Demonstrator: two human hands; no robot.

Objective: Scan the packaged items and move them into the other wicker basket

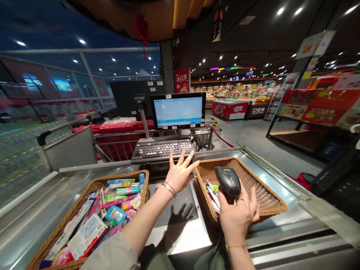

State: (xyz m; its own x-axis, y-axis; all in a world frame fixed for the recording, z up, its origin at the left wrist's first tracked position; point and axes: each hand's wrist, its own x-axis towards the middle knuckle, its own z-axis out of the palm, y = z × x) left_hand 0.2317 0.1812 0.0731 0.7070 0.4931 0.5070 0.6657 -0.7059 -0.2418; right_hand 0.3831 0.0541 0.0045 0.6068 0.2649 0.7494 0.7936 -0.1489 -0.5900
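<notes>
1. My right hand is closest to me, wrapped round the handle of the scanner. My thumb lies along its left side; the far fingers curl loosely on the right, and I cannot see whether one sits on a trigger.

2. The scanner is raised over the near part of the right basket, its black head tilted up and away from me. I judge it light and stiff, its smooth shell a little slippery, and its window worth sparing from knocks. The handle, just below the head, is the place to grip it.

3. On my left, the left basket is crowded with small bright packs. They look light; the flat ones probably bend, the boxes stay stiff. I would pinch those by their edges. The right basket has just a few packs, at its left end.

4. My left hand is unfolded and holds nothing, fingers spread over the front right part of the keyboard. Whether the tips press any keys, I cannot tell.

5. The keyboard sits beyond the baskets, between them. It should be rigid, needing only light taps.

6. Just behind it stands the lit screen, its text too small to read.

7. Well beyond, a red freezer stands on the shop floor.
</notes>
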